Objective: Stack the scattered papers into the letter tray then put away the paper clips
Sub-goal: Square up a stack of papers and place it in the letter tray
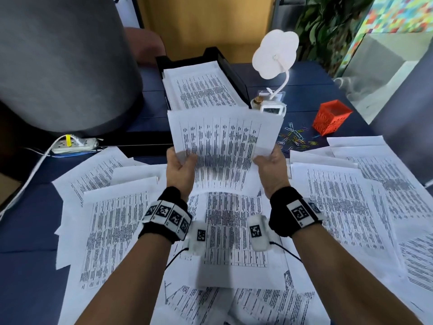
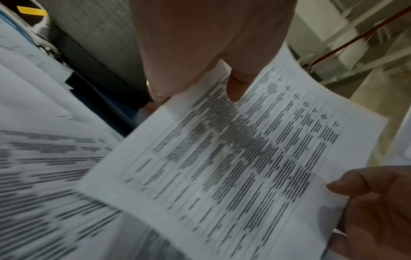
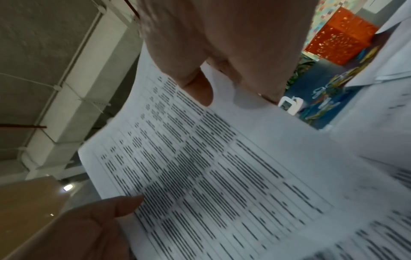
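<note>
I hold one printed sheet (image 1: 222, 139) in the air between the desk's middle and the black letter tray (image 1: 230, 73). My left hand (image 1: 181, 164) pinches its left edge, thumb on top, and my right hand (image 1: 269, 161) pinches its right edge. The wrist views show the same sheet (image 2: 233, 158) (image 3: 200, 167) with a thumb pressed on the print at each side. The tray holds a stack of printed papers (image 1: 201, 87). Several more papers (image 1: 112, 221) lie scattered over the blue desk. Coloured paper clips (image 1: 295, 137) lie loose to the right of the held sheet.
An orange mesh cup (image 1: 331, 117) stands behind the clips. A white cloud-shaped lamp (image 1: 275, 55) and small white device (image 1: 273, 107) sit beside the tray's right corner. A grey chair back (image 1: 61, 62) and a power strip (image 1: 75, 144) are at the left.
</note>
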A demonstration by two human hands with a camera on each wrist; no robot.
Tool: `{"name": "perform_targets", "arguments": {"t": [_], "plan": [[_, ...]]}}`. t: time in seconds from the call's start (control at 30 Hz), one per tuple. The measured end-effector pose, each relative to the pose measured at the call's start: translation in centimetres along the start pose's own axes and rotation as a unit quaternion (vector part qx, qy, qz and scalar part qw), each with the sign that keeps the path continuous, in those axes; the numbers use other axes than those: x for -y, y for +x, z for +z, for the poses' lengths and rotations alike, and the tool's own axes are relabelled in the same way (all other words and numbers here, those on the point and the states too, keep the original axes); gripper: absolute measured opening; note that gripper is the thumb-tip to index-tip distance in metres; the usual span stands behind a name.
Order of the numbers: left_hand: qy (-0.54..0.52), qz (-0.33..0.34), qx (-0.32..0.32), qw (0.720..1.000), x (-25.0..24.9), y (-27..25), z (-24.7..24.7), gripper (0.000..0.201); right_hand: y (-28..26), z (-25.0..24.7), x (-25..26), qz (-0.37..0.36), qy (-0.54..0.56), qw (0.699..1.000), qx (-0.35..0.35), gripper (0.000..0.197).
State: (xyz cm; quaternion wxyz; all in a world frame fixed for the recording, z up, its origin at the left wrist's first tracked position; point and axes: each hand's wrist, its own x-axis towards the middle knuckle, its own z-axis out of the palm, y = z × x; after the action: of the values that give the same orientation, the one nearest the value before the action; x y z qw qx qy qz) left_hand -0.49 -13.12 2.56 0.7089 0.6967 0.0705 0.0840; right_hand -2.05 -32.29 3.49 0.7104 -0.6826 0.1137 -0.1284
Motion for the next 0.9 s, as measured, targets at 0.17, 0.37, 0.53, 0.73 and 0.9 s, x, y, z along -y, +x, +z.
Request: {"name": "perform_targets", "arguments": {"t": [0.17,0.37,0.53,0.73,0.9], "plan": [[0.050,-0.084,0.018,0.995,2.3,-0.2,-0.5,0.034,-0.1,-0.3,-2.5,0.073,-0.081,0.993,0.042,0.042],[0.084,-0.083,0.003,0.993,2.5,1.0,-1.3,0.014,0.0,-1.7,-5.4,0.129,-0.200,0.968,0.082,0.021],[0.223,-0.172,0.068,0.957,5.0,1.6,-2.4,0.035,-0.2,-2.5,-6.8,0.181,-0.225,0.952,0.102,0.028],[0.288,-0.273,0.100,0.913,6.4,-0.1,-2.0,0.059,-0.3,-3.2,-7.9,0.248,-0.297,0.912,0.135,0.034],[0.261,-0.271,0.121,0.918,6.9,-0.3,-2.1,0.061,0.0,-3.7,-8.1,0.260,-0.266,0.922,0.106,0.035]]}}
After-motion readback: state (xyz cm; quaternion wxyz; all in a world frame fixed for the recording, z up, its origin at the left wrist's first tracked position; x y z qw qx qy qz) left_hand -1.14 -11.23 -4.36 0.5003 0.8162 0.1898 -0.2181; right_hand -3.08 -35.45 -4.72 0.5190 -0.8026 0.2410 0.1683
